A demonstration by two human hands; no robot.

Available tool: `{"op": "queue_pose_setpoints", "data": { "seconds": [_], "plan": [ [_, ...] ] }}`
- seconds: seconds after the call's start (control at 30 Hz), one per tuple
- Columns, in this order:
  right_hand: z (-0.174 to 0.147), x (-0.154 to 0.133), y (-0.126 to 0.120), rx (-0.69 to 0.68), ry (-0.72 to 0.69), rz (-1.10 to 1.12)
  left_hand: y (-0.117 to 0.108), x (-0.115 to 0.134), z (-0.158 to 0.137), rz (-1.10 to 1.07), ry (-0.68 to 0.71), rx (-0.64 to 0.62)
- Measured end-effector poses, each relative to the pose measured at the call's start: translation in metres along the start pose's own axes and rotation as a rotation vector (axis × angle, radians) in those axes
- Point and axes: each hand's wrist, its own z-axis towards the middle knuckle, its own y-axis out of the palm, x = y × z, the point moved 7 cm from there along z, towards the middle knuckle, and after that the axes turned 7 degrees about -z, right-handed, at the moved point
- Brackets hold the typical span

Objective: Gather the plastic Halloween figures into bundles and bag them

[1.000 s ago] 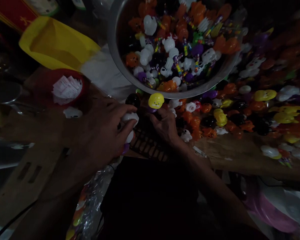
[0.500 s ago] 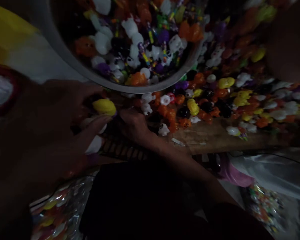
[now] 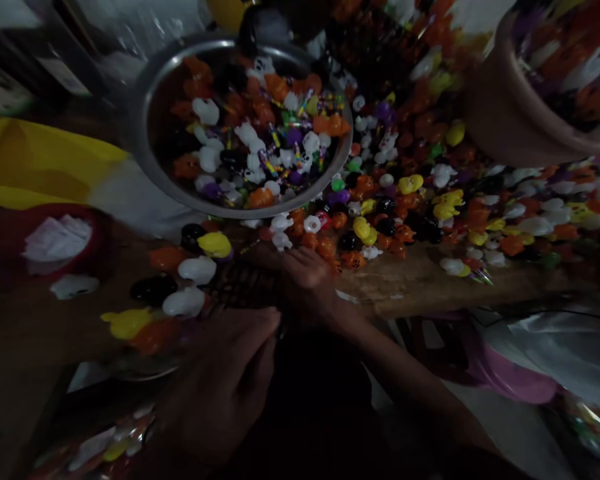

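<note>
Looks partway: bowl point(image 3: 250, 213) well stocked, group of toys point(image 3: 197, 270) laid left of rack point(image 3: 237, 277) near desk point(image 3: 405, 283) front edge, big heap point(image 3: 410, 183) left rightward. Left hand point(image 3: 225, 380) at front edge, right hand point(image 3: 307, 277) by rack; can't tell either grip.

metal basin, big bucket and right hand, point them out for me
Metal basin point(image 3: 245, 213): head view, on its near rim.
Big bucket point(image 3: 490, 123): head view, on its outer wall.
Right hand point(image 3: 307, 270): head view, on the back of the hand.
</note>
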Motion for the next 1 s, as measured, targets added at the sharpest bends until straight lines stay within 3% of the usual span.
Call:
{"op": "queue_pose_setpoints", "data": {
  "seconds": [0.07,0.2,0.37,0.53,0.7,0.83,0.9,1.0],
  "plan": [
    [-0.029,0.019,-0.019,0.01,-0.007,-0.087,0.032,-0.001,-0.014,0.124,0.093,-0.001],
    [-0.058,0.053,-0.025,-0.017,-0.076,-0.202,0.079,-0.052,-0.013,0.316,-0.019,0.034],
    [-0.051,0.078,-0.025,0.045,-0.064,-0.251,0.096,-0.108,0.023,0.421,-0.213,0.072],
    [-0.043,0.081,-0.027,0.124,-0.025,-0.253,0.103,-0.135,0.045,0.421,-0.374,0.09],
    [-0.042,0.078,-0.033,0.233,-0.045,-0.254,0.1,-0.137,0.048,0.253,-0.396,0.103],
    [-0.041,0.071,-0.049,0.341,-0.053,-0.233,0.094,-0.117,0.046,0.04,-0.37,0.099],
    [-0.035,0.063,-0.051,0.29,-0.008,-0.094,0.09,-0.104,0.043,-0.079,-0.368,0.098],
    [-0.026,0.039,-0.039,0.088,0.075,0.256,0.082,-0.085,0.029,-0.236,-0.369,0.095]
  ]
}}
